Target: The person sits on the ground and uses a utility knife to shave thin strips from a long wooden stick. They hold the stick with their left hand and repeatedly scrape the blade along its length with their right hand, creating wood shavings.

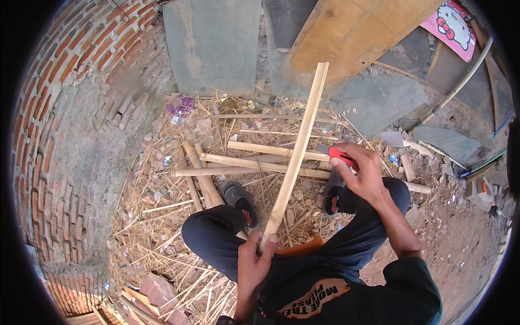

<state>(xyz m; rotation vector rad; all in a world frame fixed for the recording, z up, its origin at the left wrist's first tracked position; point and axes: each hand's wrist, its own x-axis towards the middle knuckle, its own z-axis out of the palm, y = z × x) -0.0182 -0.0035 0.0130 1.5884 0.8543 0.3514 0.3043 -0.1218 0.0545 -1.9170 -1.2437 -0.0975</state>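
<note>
A long pale split-bamboo strip point(299, 149) rises from my lap, slanting away and slightly right. Its near end is gripped by my left hand point(254, 265), fingers wrapped round it with the thumb on top. My right hand point(364, 172) is closed round a red utility knife point(342, 156), held over my right knee. The short grey blade points left toward the strip's right edge, about midway along it. Whether the blade touches the strip I cannot tell. Beyond my feet, more split bamboo pieces point(265, 164) lie crossed on the ground, partly behind the held strip.
Shavings and rubble point(157, 216) cover the ground around my shoes. A brick wall point(59, 162) curves along the left. Grey sheets point(214, 49) and a brown board point(352, 38) lean at the back, near a pink cartoon panel point(449, 27). A pale pipe point(460, 84) slants at right.
</note>
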